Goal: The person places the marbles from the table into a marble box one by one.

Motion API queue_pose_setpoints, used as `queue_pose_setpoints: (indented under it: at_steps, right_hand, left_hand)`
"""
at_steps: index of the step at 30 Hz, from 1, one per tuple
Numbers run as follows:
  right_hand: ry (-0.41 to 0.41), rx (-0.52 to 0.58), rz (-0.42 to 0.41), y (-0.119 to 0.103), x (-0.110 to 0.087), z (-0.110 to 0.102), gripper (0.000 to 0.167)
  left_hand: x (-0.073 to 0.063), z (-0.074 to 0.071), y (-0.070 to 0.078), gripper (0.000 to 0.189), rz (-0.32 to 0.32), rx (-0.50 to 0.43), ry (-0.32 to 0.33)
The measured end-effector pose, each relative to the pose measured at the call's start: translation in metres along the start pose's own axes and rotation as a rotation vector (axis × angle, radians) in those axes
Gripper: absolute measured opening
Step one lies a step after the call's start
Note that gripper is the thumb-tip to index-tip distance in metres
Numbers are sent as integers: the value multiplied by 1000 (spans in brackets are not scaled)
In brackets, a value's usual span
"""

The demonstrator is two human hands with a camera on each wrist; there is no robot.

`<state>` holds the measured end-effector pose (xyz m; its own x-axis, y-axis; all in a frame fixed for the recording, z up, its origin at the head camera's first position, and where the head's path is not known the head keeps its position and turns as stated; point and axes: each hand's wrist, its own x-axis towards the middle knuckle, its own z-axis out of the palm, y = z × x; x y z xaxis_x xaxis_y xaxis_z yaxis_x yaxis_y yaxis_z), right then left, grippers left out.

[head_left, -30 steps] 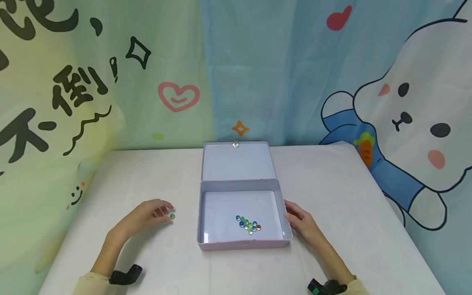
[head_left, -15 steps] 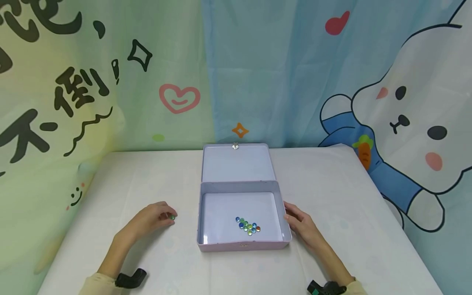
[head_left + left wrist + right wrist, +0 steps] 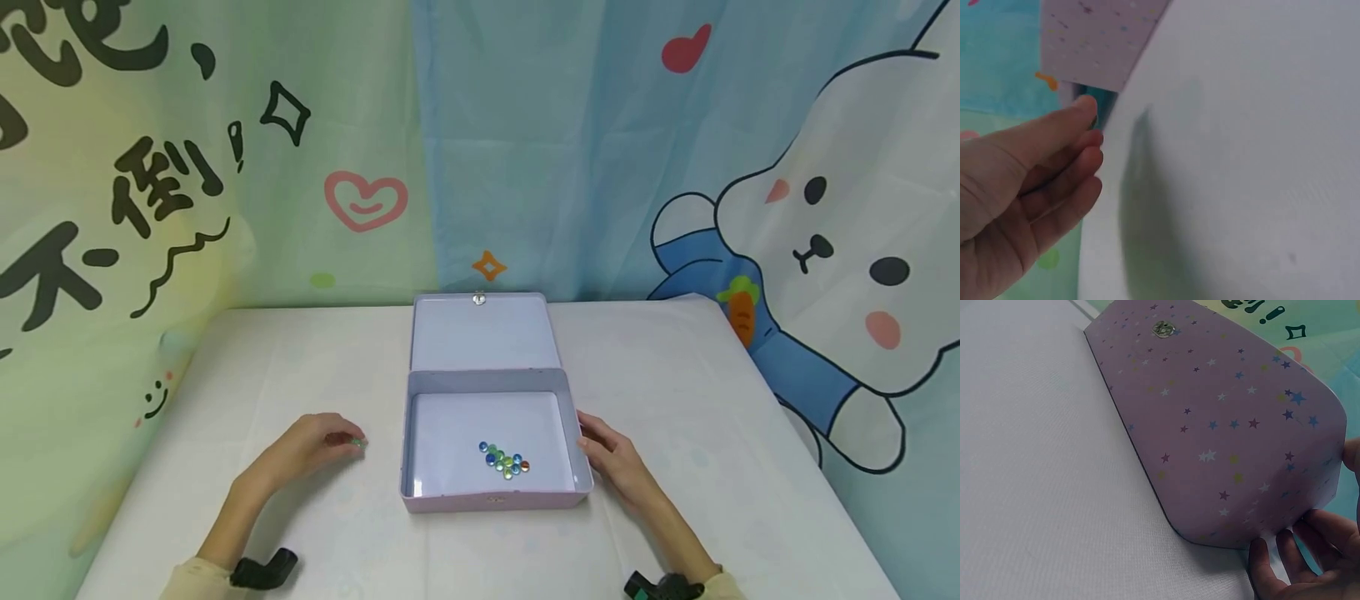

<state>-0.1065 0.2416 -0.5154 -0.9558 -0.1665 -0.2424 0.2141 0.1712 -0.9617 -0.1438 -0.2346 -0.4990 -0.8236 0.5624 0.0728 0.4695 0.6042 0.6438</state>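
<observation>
My left hand pinches a small green glass marble between thumb and fingertips, just left of the box. In the left wrist view the fingers mostly hide the marble; the hand hovers above its shadow on the cloth. A lilac tin box stands with its hinged lid folded back. Several glass marbles, blue, green and orange, lie clustered on its floor. Beside the box's right wall, my right hand rests its fingertips on the outside, as the right wrist view also shows.
A white cloth covers the table. Behind it hangs a printed curtain with a cartoon rabbit on the right. The box's star-patterned front bears a metal clasp.
My left fingers have closed on the green marble, and the hand has moved slightly right towards the box. The right hand stays at the box's side.
</observation>
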Motion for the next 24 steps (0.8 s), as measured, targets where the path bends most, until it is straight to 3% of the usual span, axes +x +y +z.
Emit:
queue_pose_setpoints:
  at_steps: [4,14,24]
  right_hand:
    - [0,1,-17,-1,0,0,55]
    - [2,5,-12,2,1,2,54]
    - [8,-8,0,-1,0,2,55]
  left_hand:
    - [5,-5,8,18,13,-89,7]
    - [24,-19,28,19,26,-111,43]
    - [62,-30,59,20,129,-128,-52]
